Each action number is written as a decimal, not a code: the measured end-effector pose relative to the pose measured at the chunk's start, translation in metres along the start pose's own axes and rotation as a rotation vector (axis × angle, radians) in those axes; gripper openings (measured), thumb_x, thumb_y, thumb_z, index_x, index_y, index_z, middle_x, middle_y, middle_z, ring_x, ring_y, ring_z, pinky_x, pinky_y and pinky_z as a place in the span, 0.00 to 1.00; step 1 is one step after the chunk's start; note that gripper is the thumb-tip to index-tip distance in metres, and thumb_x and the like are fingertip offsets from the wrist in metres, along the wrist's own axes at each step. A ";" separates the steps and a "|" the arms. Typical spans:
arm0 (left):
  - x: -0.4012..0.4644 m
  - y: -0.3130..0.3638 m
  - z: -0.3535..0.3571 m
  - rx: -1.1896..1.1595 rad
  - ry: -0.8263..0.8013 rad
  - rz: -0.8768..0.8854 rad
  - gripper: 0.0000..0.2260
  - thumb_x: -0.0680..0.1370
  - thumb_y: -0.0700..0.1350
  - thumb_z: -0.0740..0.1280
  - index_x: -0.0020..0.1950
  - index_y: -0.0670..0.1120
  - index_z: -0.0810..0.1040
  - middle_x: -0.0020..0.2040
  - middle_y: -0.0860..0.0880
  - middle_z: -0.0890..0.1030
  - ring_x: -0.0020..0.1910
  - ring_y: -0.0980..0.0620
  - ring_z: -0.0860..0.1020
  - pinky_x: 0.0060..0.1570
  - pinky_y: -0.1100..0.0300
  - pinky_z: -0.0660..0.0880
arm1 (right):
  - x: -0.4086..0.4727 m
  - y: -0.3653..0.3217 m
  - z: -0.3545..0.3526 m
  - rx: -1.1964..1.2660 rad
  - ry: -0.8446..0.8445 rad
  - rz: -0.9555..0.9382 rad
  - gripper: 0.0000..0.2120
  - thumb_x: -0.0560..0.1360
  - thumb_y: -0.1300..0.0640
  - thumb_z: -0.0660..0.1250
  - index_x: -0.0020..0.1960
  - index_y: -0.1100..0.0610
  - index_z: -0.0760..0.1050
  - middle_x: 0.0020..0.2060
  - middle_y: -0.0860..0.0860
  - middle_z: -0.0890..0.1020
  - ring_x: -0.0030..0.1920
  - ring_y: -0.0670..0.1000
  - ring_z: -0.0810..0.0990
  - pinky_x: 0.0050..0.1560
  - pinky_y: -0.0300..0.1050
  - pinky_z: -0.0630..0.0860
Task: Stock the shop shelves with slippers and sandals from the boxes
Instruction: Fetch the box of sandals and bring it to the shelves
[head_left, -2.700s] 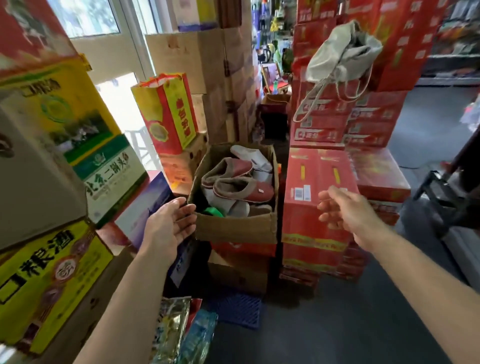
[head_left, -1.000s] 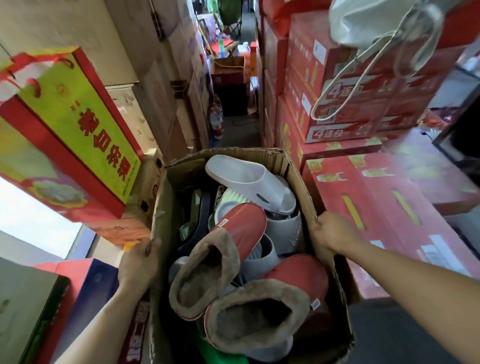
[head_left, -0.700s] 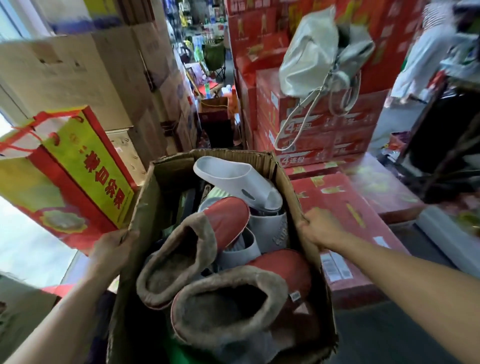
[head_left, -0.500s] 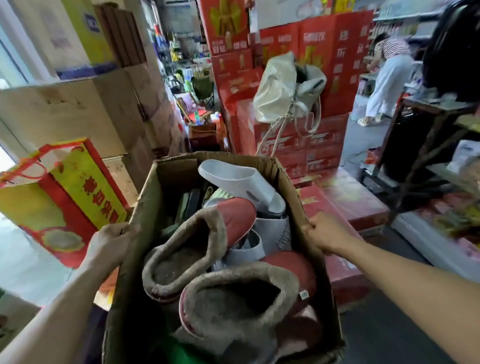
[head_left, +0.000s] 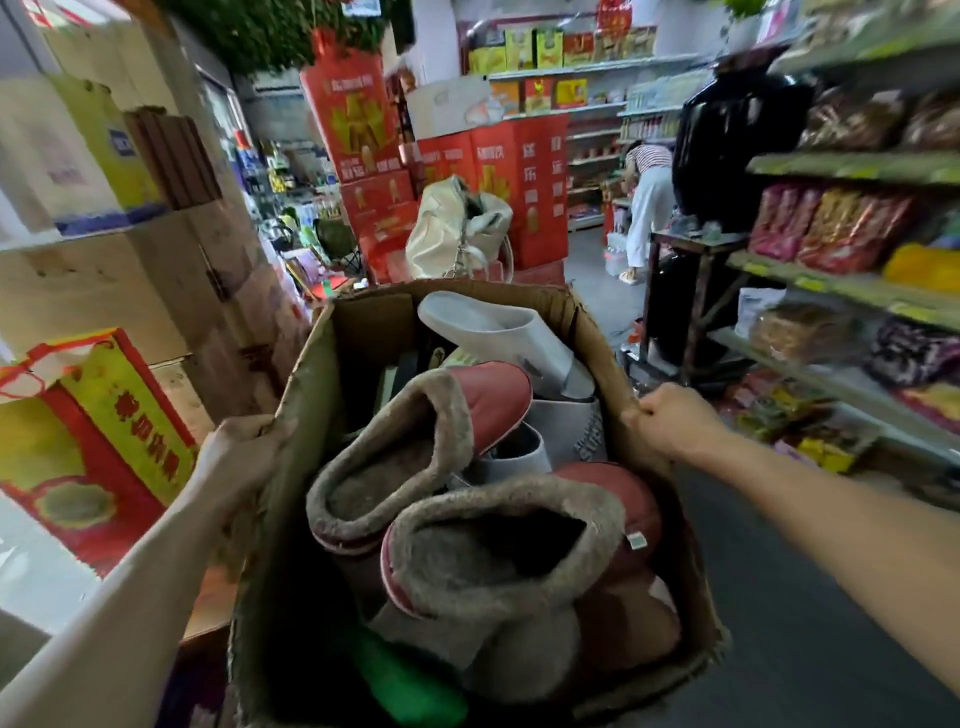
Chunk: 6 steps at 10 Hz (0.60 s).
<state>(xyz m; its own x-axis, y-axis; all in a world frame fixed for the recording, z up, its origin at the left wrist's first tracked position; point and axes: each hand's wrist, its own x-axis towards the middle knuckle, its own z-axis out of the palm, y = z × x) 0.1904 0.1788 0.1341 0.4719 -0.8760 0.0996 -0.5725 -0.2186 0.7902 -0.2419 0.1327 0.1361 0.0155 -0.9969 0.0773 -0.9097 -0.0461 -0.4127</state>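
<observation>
Head view: left hand (head_left: 236, 457) and right hand (head_left: 670, 423) each grip a side wall of the cardboard box (head_left: 597, 332), carried between them. Fur-lined red slippers (head_left: 467, 545) and a white sandal (head_left: 498, 332) fill it (nothing shelved yet). Snack shelves (head_left: 852, 171) stand right.

— What is the box (head_left: 597, 332) showing up close?

— Plain brown cardboard, matt, its rim looking worn and frayed. The left hand (head_left: 236, 457) and right hand (head_left: 670, 421) are gripping that rough edge.

— And the slippers?

— The two red slippers (head_left: 498, 405) are showing a smooth, slightly shiny upper with a fuzzy tan fleece lining. The white sandal (head_left: 498, 327) is looking like smooth moulded plastic or foam.

— Anything glossy nearby?

— The red cartons (head_left: 524, 171) are shining like printed card, and the snack packets (head_left: 831, 223) on the shelf are glinting like foil.
</observation>
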 end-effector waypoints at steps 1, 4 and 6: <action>-0.041 0.034 0.025 -0.059 -0.068 0.032 0.13 0.79 0.50 0.66 0.48 0.41 0.83 0.39 0.42 0.81 0.35 0.47 0.77 0.34 0.59 0.73 | -0.048 0.049 -0.035 -0.015 0.052 0.082 0.23 0.78 0.53 0.63 0.26 0.55 0.65 0.28 0.54 0.71 0.41 0.59 0.78 0.37 0.43 0.66; -0.176 0.137 0.154 -0.052 -0.301 0.275 0.21 0.72 0.59 0.66 0.40 0.41 0.82 0.40 0.39 0.84 0.41 0.45 0.80 0.49 0.46 0.77 | -0.206 0.215 -0.117 -0.004 0.155 0.361 0.25 0.78 0.57 0.64 0.24 0.57 0.62 0.23 0.52 0.67 0.27 0.53 0.69 0.29 0.44 0.62; -0.251 0.207 0.269 0.005 -0.552 0.469 0.15 0.79 0.50 0.66 0.40 0.41 0.83 0.38 0.41 0.84 0.41 0.44 0.82 0.47 0.48 0.76 | -0.327 0.319 -0.162 -0.002 0.209 0.633 0.19 0.77 0.56 0.62 0.30 0.63 0.72 0.29 0.59 0.76 0.32 0.58 0.75 0.34 0.47 0.68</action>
<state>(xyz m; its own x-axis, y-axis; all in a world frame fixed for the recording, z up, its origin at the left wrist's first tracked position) -0.2271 0.2372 0.1099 -0.2304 -0.9673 0.1063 -0.6356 0.2323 0.7362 -0.6049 0.4546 0.1261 -0.6026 -0.7980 -0.0052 -0.7175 0.5446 -0.4343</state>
